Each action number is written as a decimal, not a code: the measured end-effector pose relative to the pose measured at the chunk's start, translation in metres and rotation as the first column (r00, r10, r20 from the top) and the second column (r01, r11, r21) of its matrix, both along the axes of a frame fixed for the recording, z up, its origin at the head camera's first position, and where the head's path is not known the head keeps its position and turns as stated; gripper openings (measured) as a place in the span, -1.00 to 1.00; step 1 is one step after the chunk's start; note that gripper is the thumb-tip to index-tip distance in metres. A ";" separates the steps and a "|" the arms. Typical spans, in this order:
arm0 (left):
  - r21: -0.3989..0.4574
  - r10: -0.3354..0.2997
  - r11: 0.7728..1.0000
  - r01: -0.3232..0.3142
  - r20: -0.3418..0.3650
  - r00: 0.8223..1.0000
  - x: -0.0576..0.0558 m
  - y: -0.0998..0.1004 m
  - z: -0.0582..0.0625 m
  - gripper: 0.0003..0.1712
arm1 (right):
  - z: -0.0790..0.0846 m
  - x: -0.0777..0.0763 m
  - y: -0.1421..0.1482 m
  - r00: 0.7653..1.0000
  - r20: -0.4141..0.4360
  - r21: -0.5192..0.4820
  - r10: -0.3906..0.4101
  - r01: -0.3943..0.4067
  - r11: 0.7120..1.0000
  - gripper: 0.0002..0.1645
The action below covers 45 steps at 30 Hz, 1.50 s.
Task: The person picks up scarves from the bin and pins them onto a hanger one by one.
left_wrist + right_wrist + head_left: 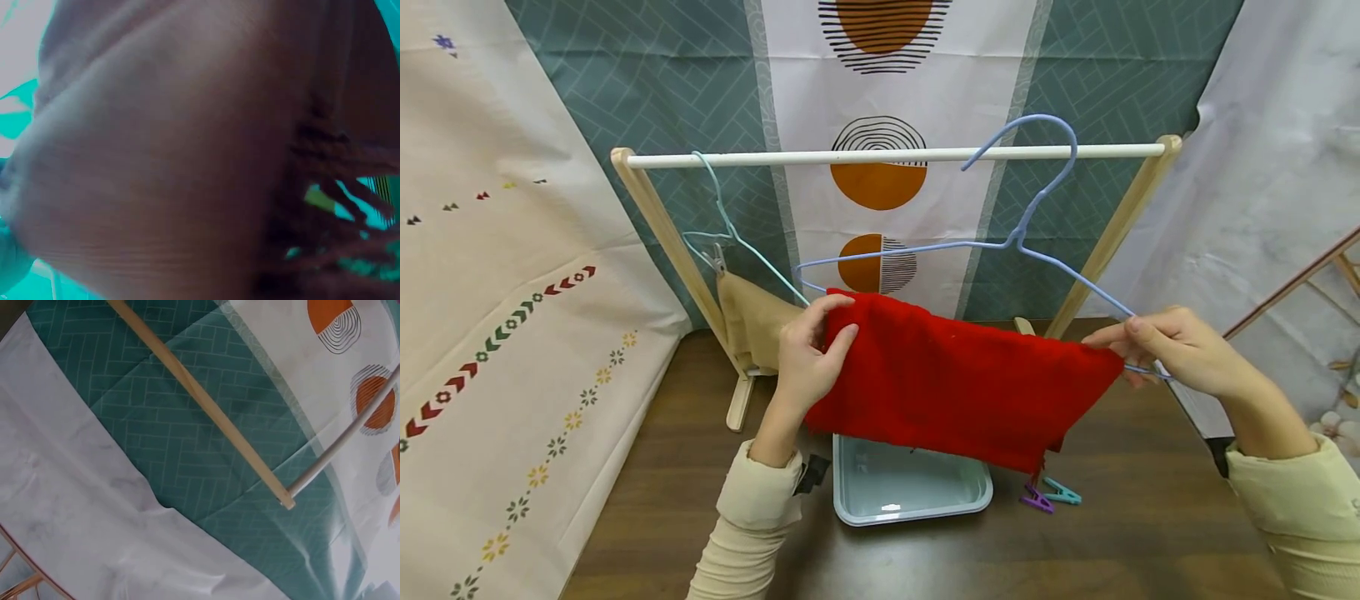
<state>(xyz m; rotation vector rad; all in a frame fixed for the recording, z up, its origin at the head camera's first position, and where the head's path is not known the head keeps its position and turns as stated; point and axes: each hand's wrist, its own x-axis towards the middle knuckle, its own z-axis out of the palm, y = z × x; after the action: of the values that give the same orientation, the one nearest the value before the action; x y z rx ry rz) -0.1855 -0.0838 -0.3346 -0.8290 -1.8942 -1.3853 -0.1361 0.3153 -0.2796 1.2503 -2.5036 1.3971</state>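
Note:
A red cloth is draped over the lower bar of a blue clothes hanger. My left hand pinches the cloth at its upper left corner. At the other end my right hand holds the hanger's sloping arm and the cloth's right corner together. The hanger's hook is up at the rack's white rod; whether it rests on it I cannot tell. Blurred, off-colour fabric with fringe fills the left wrist view. The right wrist view has neither hand nor cloth.
A mint hanger with a tan cloth clipped on it hangs at the rack's left. Below the red cloth stands a pale blue tray. Purple and teal clothespins lie on the brown table.

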 end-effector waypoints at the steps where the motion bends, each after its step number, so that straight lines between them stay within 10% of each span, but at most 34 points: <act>1: 0.018 -0.035 0.999 0.035 0.005 0.999 0.002 0.002 0.000 -0.72 | 0.000 0.000 0.000 1.000 0.004 0.004 -0.023 0.023 1.000 -0.52; 10: 0.117 -0.338 0.937 0.330 0.065 0.939 0.019 0.007 -0.001 -0.72 | 0.002 0.003 -0.003 0.988 0.069 -0.002 -0.138 0.139 0.990 -0.51; 18: -0.135 0.020 0.991 -0.022 -0.017 1.000 0.006 -0.011 -0.025 -0.74 | 0.001 0.000 0.006 0.993 0.107 -0.092 0.045 -0.035 0.995 -0.51; 26: -0.126 0.220 0.958 -0.260 -0.263 0.939 0.005 -0.018 -0.002 -0.73 | -0.001 -0.002 0.010 0.993 0.088 -0.072 0.075 -0.069 0.995 -0.51; 31: -0.136 0.198 0.954 -0.267 -0.385 0.901 -0.001 -0.013 0.029 -0.58 | -0.004 -0.005 0.009 0.991 0.079 -0.058 0.111 -0.107 0.993 -0.54; 39: -0.411 -0.007 0.903 -0.124 -0.303 0.953 -0.016 0.005 0.060 -0.58 | -0.004 -0.004 0.006 0.992 0.041 -0.006 0.119 -0.119 0.993 -0.54; 45: -0.452 -0.082 0.890 -0.059 -0.285 0.955 -0.021 0.007 0.062 -0.85 | -0.005 -0.004 0.007 0.987 0.062 -0.025 0.146 -0.145 0.989 -0.53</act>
<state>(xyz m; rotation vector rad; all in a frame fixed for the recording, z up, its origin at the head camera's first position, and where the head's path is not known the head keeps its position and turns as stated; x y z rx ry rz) -0.2068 -0.0768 -0.2725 -1.2020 -1.9954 -0.7602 -0.1404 0.3227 -0.2848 1.4336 -2.4759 1.5117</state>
